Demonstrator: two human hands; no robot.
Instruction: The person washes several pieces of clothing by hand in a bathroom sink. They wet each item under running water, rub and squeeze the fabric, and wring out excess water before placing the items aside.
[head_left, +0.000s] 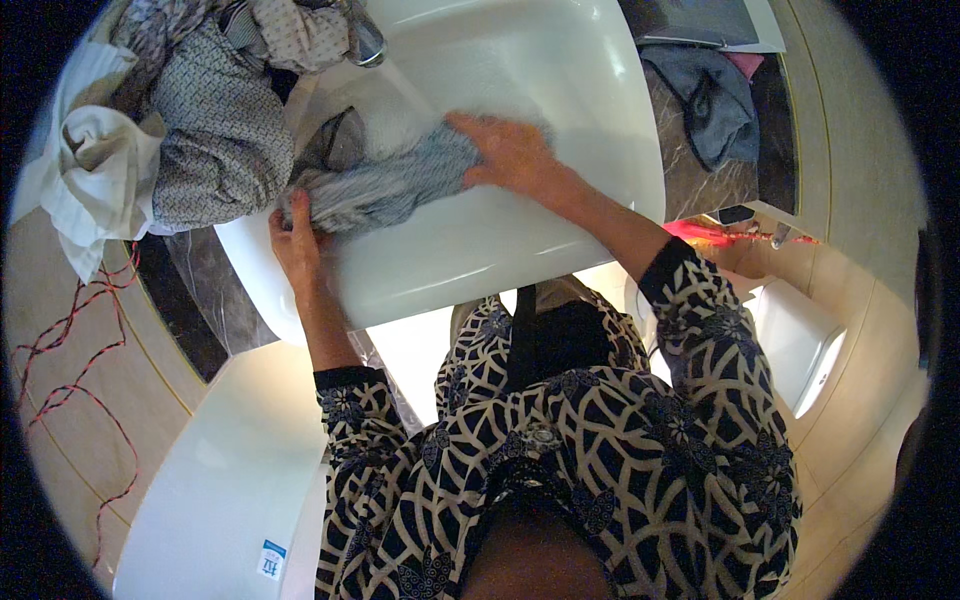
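A grey patterned cloth (397, 184) is stretched lengthwise between my two hands inside a white washbasin (480, 262). My left hand (300, 240) grips its left end by the basin's left rim, thumb on top. Farther right, my right hand (514, 150) holds the other end, slightly blurred. Behind the cloth's left part, a dark piece of fabric (341, 139) lies in the basin. A stream of water seems to run down from the chrome faucet (366, 37) at the back left. The undersides of both grips are hidden.
Grey patterned fabric (217, 135) and a white cloth (105, 165) are heaped on the left counter. A blue-grey cloth (709, 105) hangs over the dark marble counter (697, 191) at right. A red and black cord (82, 386) dangles at left; a white bin-like container (795, 337) stands lower right.
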